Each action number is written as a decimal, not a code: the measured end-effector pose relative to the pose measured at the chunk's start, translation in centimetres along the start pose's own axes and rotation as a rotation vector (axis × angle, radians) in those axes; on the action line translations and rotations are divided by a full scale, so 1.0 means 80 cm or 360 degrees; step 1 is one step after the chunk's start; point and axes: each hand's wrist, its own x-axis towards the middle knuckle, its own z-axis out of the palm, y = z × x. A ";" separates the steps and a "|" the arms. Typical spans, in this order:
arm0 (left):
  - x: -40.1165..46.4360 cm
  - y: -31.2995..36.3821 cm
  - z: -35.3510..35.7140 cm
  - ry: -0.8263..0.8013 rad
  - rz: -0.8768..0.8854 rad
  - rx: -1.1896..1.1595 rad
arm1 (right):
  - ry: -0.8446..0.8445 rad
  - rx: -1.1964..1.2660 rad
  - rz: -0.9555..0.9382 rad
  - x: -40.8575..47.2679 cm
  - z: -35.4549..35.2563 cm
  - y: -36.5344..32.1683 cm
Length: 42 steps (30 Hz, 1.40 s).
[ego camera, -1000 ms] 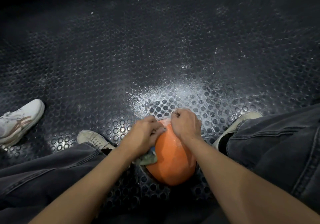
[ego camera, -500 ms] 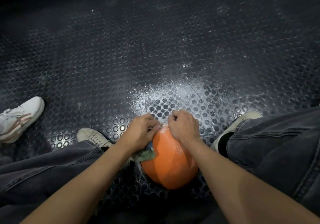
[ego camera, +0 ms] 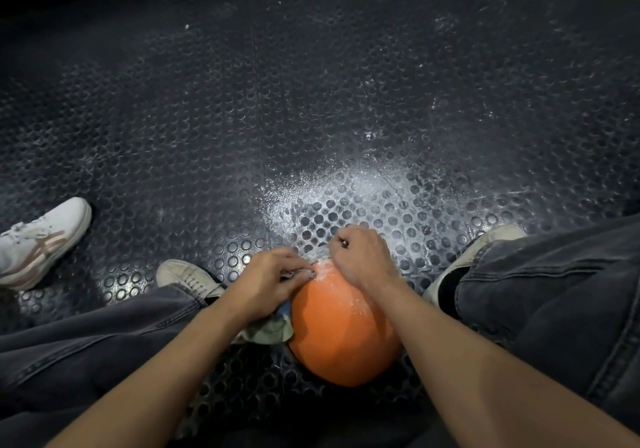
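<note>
As left grip pinches wrap, ball beneath

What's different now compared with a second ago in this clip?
Little. The orange ball, left hand and right hand have slid slightly toward the person. Both hands keep pinching the clear wrap at the ball's top, which looks more bunched. The cloth under the left hand, the white shoe and the studded floor are unchanged.
</note>
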 end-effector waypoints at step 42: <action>0.003 0.031 0.014 0.0017 0.0100 0.0223 | -0.0054 -0.0025 -0.0022 -0.015 -0.005 -0.014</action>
